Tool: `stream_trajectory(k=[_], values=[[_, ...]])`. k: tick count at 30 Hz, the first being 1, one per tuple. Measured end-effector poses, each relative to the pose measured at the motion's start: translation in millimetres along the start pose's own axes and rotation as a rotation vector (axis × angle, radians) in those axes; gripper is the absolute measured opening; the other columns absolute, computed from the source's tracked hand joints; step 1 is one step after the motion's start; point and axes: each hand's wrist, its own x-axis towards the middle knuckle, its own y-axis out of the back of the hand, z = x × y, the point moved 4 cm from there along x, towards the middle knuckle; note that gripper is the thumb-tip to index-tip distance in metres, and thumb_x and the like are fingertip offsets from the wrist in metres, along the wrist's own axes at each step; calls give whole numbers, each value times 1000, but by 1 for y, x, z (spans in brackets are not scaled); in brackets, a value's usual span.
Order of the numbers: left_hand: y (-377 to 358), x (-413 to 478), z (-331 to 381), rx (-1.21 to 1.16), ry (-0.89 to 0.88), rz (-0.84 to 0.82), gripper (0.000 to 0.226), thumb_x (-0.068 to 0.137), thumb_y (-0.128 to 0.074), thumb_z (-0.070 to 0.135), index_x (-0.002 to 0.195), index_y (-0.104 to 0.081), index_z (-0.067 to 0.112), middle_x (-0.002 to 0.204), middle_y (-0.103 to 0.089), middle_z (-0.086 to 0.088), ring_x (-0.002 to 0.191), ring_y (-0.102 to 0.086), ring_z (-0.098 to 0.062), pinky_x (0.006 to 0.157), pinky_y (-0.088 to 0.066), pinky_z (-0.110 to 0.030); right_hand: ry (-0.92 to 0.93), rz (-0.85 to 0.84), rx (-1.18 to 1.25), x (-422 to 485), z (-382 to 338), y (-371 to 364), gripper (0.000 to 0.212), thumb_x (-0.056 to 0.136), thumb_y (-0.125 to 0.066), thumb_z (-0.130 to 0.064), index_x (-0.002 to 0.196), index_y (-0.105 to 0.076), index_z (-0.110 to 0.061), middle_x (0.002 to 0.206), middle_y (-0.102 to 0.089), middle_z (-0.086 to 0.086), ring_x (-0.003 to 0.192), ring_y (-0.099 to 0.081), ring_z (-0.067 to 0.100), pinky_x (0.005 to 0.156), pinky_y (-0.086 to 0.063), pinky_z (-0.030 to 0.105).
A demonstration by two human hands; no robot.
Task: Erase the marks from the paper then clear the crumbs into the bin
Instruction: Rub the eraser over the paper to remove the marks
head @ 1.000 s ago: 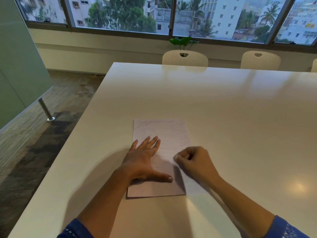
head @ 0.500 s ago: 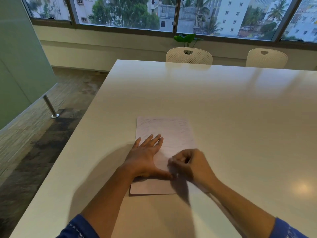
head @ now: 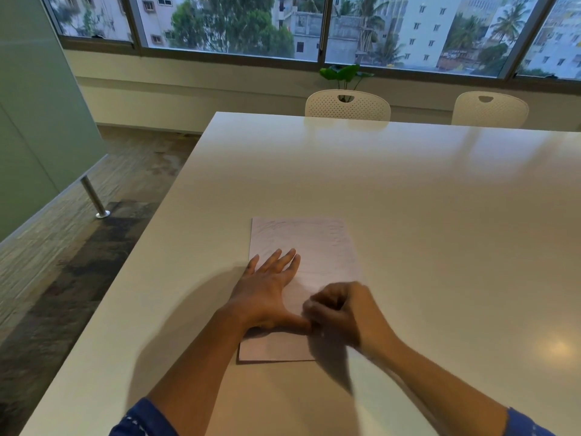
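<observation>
One paper sheet [head: 314,243] on one white table [head: 408,184], near its close left edge, left hand [head: 267,287] flat on it, fingers slightly spread, right hand [head: 342,313] blurred, fingers curled, grip unclear, two white chairs [head: 347,105] [head: 490,110], one plant [head: 344,73] beyond.

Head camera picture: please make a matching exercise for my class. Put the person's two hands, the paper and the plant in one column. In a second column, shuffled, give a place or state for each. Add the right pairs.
Column one
1. left hand
2. right hand
3. paper
4. plant

Column two
A. behind a white chair
B. fingers curled, blurred, over the sheet's near right part
C. lies flat on the white table
D. flat, fingers straight, pressing on the sheet

Pairs: 1-D, 2-B, 3-C, 4-A
</observation>
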Motion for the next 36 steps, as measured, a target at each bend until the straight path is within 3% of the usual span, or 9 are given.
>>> stream_trajectory(k=[3,7,9,16,23,25,30,33,36], values=[[1,0,1,-9,-2,-6,133,59,-55,94,158,11,33,162,21,16,148,24,-6,122,13,-43,7,-33,-19,4,0,4,16,86,-73,-34,78,-75,-21,73,-73,-4,66,-68,4,62,-53,18],[-1,0,-2,5,10,-28,138,54,-51,99,157,14,33,162,23,17,148,25,-6,123,12,-45,-118,284,76,30,17,48,15,85,-74,-19,72,-75,-13,60,-70,5,48,-60,10,50,-49,24],[-1,1,-2,5,14,-28,137,55,-51,98,156,14,33,162,23,17,148,24,-7,123,11,-46,-134,333,133,35,19,52,17,85,-73,-13,69,-74,-9,57,-69,9,46,-60,18,49,-52,31],[0,0,0,-3,3,-16,134,59,-54,95,157,11,32,163,21,15,148,24,-7,122,13,-43,-3,-40,76,4,-1,3,16,83,-74,-25,68,-74,-20,67,-72,-1,65,-70,15,61,-57,30],[-2,1,-1,5,23,-40,138,53,-50,99,156,14,34,162,23,16,148,24,-8,123,12,-47,-145,380,153,37,29,56,15,84,-73,-15,69,-74,-12,55,-68,9,47,-60,21,52,-53,36],[-2,2,-1,2,19,-29,138,53,-49,99,156,14,34,162,23,17,148,24,-7,123,11,-46,-118,322,137,28,21,42,14,84,-72,-14,70,-73,-12,61,-70,5,52,-63,17,55,-54,34],[1,0,1,-10,0,-11,134,58,-55,94,157,12,32,163,21,15,148,24,-7,121,15,-41,-5,-100,46,0,-1,0,15,85,-72,-27,73,-76,-18,70,-73,-4,66,-70,7,65,-57,23],[1,-1,1,-7,0,-20,136,56,-52,97,156,14,32,162,23,15,148,25,-6,122,14,-43,-129,114,84,21,13,29,13,82,-76,-23,72,-75,-15,69,-73,-1,59,-66,9,59,-56,25],[1,-1,1,6,10,-30,137,56,-52,97,156,14,32,162,23,15,148,24,-7,121,15,-43,-203,329,257,39,25,55,13,83,-75,-11,71,-75,-6,62,-70,15,53,-61,27,50,-50,34]])
